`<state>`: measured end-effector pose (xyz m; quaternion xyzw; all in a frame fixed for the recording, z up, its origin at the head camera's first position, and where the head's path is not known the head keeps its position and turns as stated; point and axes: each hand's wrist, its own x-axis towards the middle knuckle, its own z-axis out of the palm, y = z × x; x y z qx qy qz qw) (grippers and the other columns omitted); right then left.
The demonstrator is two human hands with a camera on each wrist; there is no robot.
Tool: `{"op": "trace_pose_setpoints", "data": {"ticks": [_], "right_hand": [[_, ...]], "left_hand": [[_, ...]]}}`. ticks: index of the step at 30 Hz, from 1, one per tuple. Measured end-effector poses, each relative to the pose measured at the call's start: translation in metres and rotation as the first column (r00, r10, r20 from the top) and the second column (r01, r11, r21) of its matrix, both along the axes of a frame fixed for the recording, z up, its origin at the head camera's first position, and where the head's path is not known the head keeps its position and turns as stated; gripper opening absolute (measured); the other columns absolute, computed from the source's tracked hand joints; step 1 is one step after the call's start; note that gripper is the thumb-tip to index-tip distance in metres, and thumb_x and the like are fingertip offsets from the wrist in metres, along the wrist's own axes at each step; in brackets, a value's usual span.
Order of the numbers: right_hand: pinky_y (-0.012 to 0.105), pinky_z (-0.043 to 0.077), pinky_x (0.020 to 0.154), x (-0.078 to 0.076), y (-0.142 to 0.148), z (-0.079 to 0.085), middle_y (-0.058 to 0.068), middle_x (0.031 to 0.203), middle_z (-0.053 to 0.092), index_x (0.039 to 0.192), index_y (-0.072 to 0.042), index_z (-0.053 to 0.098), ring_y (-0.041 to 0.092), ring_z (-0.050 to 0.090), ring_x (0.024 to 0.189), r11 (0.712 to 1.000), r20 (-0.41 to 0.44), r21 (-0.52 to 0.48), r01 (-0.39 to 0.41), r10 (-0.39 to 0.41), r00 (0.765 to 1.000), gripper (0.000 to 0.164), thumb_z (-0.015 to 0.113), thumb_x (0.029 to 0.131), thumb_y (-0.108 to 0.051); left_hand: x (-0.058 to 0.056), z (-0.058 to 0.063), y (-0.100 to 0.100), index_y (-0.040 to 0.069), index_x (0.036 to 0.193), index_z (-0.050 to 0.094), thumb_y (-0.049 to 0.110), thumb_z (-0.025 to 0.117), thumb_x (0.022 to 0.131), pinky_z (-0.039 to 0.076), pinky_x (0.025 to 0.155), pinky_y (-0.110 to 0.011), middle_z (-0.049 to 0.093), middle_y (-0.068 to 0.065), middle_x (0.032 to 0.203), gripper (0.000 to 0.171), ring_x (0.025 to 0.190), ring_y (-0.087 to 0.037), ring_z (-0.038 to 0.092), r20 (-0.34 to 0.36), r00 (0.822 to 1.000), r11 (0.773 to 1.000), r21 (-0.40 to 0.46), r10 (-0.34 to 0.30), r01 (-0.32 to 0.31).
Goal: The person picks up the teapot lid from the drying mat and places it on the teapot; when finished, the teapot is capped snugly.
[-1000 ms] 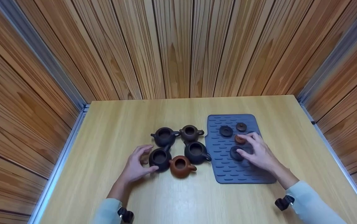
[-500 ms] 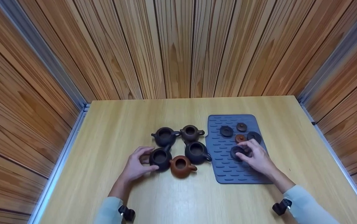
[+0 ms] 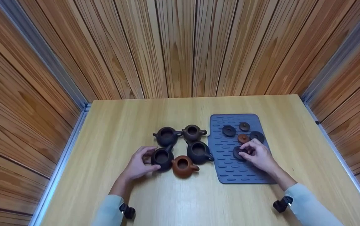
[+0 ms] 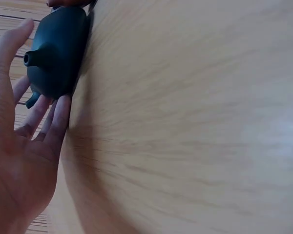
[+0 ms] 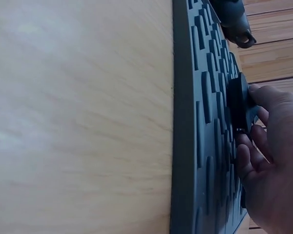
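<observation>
The dark lid (image 3: 236, 153) was over the grey mat (image 3: 230, 175), pinched by the right hand (image 3: 259, 157); whether it touched the mat could not be told. Beyond it lay a reddish-brown lid (image 3: 243, 138) and three other lids (image 3: 229, 134). The left hand (image 3: 138, 165), spread and relaxed, touched a black teapot (image 3: 166, 165). Four more teapots (image 3: 183, 171) stood near on the table (image 3: 180, 201).
</observation>
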<state>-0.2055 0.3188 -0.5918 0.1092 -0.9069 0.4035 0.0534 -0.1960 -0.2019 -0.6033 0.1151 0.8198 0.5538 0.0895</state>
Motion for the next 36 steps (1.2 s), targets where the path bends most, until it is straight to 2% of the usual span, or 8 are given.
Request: {"op": "trace_pose_setpoints", "data": {"ticks": [7, 16, 24, 31, 36], "right_hand": [[0.016, 0.047, 0.073, -0.003, 0.004, -0.001, 0.007, 0.101, 0.063, 0.1, -0.01, 0.081, 0.012, 0.058, 0.089, 0.999, 0.039, -0.045, -0.013, 0.015, 0.999, 0.013, 0.091, 0.094, -0.006], [0.017, 0.049, 0.071, -0.004, 0.005, -0.005, 0.007, 0.1, 0.063, 0.098, -0.01, 0.081, 0.008, 0.057, 0.084, 0.999, 0.034, -0.052, -0.011, 0.013, 0.999, 0.013, 0.09, 0.093, -0.003], [0.016, 0.049, 0.072, -0.002, 0.002, -0.005, 0.008, 0.102, 0.066, 0.099, -0.012, 0.083, 0.01, 0.058, 0.085, 0.999, 0.036, -0.043, 0.01, -0.008, 0.999, 0.012, 0.091, 0.094, -0.006], [0.016, 0.048, 0.069, -0.003, -0.003, 0.002, 0.007, 0.098, 0.065, 0.096, -0.012, 0.083, 0.007, 0.058, 0.081, 0.999, -0.013, -0.052, 0.015, -0.016, 1.0, 0.013, 0.091, 0.092, -0.003], [0.016, 0.049, 0.069, -0.007, -0.005, 0.009, 0.009, 0.103, 0.067, 0.097, -0.011, 0.084, 0.008, 0.058, 0.081, 0.997, -0.049, -0.078, 0.001, -0.005, 0.999, 0.014, 0.09, 0.092, 0.001]], "left_hand": [[-0.004, 0.003, 0.002, 0.004, 0.151, 0.066, 0.006, 0.093, 0.089, 0.059, 0.101, -0.025, 0.064, -0.021, 0.148, 0.068, 0.133, -0.035, 0.066, 0.014, 1.0, 0.999, -0.04, -0.013, 0.013], [-0.004, 0.004, 0.004, 0.005, 0.148, 0.067, 0.003, 0.092, 0.088, 0.06, 0.097, -0.025, 0.064, -0.021, 0.146, 0.064, 0.129, -0.033, 0.066, 0.027, 1.0, 0.999, -0.043, -0.001, 0.003], [-0.004, 0.003, 0.002, 0.006, 0.147, 0.067, 0.004, 0.092, 0.089, 0.059, 0.097, -0.025, 0.064, -0.021, 0.146, 0.064, 0.129, -0.033, 0.065, 0.029, 1.0, 0.999, -0.054, 0.001, 0.0], [-0.005, 0.002, 0.003, 0.006, 0.147, 0.068, 0.005, 0.093, 0.089, 0.059, 0.098, -0.026, 0.064, -0.02, 0.144, 0.064, 0.128, -0.031, 0.065, 0.022, 1.0, 0.997, -0.075, 0.013, -0.011], [-0.005, 0.002, 0.003, 0.006, 0.147, 0.068, 0.005, 0.093, 0.089, 0.059, 0.1, -0.028, 0.064, -0.019, 0.144, 0.064, 0.13, -0.032, 0.065, 0.027, 0.999, 0.997, -0.081, 0.018, -0.016]]}}
